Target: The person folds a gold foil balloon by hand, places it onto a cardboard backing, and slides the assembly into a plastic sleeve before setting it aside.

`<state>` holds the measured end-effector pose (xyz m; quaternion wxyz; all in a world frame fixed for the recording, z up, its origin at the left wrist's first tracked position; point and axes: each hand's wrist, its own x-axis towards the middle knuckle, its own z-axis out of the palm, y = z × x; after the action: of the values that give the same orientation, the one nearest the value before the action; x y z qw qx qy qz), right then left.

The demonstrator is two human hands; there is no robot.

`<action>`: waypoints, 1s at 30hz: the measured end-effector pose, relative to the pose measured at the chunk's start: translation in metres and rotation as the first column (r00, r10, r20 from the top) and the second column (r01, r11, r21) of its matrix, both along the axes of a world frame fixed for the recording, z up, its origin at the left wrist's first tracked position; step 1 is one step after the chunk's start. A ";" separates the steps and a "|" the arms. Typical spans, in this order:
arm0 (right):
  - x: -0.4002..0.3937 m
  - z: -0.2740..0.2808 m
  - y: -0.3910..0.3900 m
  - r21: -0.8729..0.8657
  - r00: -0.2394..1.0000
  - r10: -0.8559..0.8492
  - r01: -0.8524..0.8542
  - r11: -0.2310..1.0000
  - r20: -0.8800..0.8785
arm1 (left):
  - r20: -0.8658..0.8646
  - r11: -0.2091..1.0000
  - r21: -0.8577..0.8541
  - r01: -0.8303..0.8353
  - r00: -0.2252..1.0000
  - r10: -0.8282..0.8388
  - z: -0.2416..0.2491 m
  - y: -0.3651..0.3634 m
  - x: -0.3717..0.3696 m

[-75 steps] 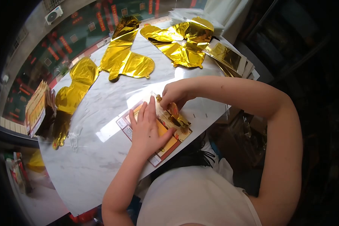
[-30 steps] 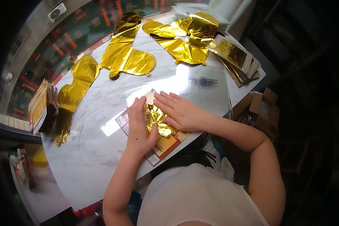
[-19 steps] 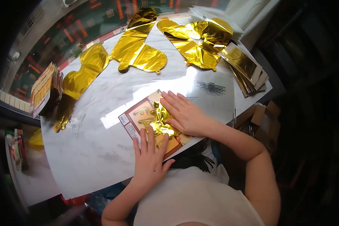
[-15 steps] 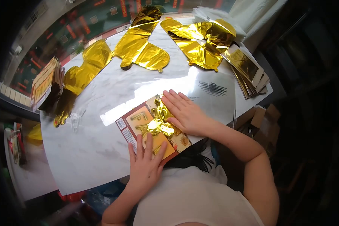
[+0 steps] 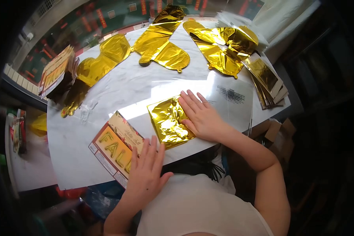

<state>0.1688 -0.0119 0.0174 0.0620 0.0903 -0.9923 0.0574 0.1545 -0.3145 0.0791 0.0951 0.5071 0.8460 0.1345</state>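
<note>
A printed card (image 5: pixel 116 143) with "FALL" lettering lies at the table's front edge, partly under my left hand (image 5: pixel 147 169), whose fingers are stretched out flat over its right side. Just right of the card is a folded square of gold foil (image 5: pixel 165 124), crinkled and shiny in its middle. My right hand (image 5: pixel 200 116) rests on the foil's right edge with its fingers spread. Beneath that hand and to its right lies a clear plastic sheet (image 5: pixel 232 108) with dark printed lines.
Unfolded gold foil balloons (image 5: pixel 161 47) stretch across the back of the white table (image 5: pixel 78 157). A stack of printed cards (image 5: pixel 59 72) stands at the left. Folded gold foil packets (image 5: pixel 265 80) lie at the right, near clear bags (image 5: pixel 240 21).
The printed card has moved left with my left hand, out from beneath the gold foil. The foil square now shows whole beside it. My right hand has shifted slightly right.
</note>
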 end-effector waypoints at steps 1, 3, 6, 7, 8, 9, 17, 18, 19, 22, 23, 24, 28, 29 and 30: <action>0.000 0.000 0.001 -0.003 1.000 -0.003 0.003 1.000 0.001 | -0.001 1.000 0.007 -0.004 1.000 0.004 -0.007 0.017 0.004; 0.001 0.003 0.001 0.003 1.000 -0.005 0.005 1.000 0.007 | -0.004 0.992 0.127 0.012 1.000 -0.012 -0.021 0.047 0.010; 0.001 0.001 0.000 0.013 1.000 -0.013 0.013 1.000 0.004 | -0.068 0.986 0.152 0.066 0.996 -0.057 -0.031 0.072 0.007; 0.001 0.000 0.000 0.027 1.000 -0.027 0.027 0.999 -0.009 | -0.078 0.985 0.163 0.048 0.996 -0.035 -0.035 0.076 0.005; 0.002 -0.001 0.000 0.027 1.000 -0.021 0.021 0.999 -0.008 | -0.077 0.986 0.164 0.042 0.997 -0.030 -0.041 0.077 0.005; 0.002 -0.002 -0.001 -0.019 0.999 -0.021 0.020 1.000 -0.029 | -0.070 0.990 0.136 0.023 0.997 -0.013 -0.045 0.078 0.005; -0.008 0.025 0.025 -0.396 0.995 0.034 0.005 0.918 0.091 | -0.128 0.996 0.083 0.016 0.992 -0.005 -0.054 0.059 0.016; -0.009 0.025 0.027 -0.397 0.995 0.033 0.005 0.918 0.089 | -0.153 0.995 0.103 0.008 0.988 0.008 -0.055 0.056 0.019; -0.010 0.024 0.028 -0.318 0.997 0.078 -0.068 0.946 0.019 | -0.177 0.992 0.123 0.001 0.984 0.021 -0.055 0.053 0.020; -0.006 0.025 0.027 -0.253 0.981 0.174 -0.191 0.949 -0.087 | -0.197 0.965 0.261 0.008 0.979 0.045 -0.059 0.043 0.022; -0.004 0.025 0.025 -0.271 0.968 0.216 -0.244 0.931 -0.129 | -0.195 0.966 0.260 0.004 0.980 0.049 -0.061 0.040 0.021; -0.001 0.025 0.023 -0.271 0.967 0.220 -0.248 0.930 -0.128 | -0.199 0.955 0.297 0.007 0.979 0.055 -0.063 0.038 0.020; 0.024 0.027 0.019 -0.323 0.936 0.346 -0.349 0.880 -0.067 | -0.188 0.917 0.399 0.008 0.979 0.073 -0.059 0.033 0.017; 0.030 0.030 0.018 -0.352 0.941 0.336 -0.331 0.876 -0.048 | -0.189 0.916 0.402 0.008 0.979 0.075 -0.056 0.030 0.015; 0.034 0.032 0.016 -0.379 0.945 0.326 -0.312 0.871 -0.030 | -0.167 0.888 0.461 -0.002 0.982 0.089 -0.052 0.027 0.013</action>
<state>0.2031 0.0042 0.0494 0.0505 0.2381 -0.9347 0.2589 0.1676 -0.2873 0.0270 -0.1088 0.5054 0.8071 0.2851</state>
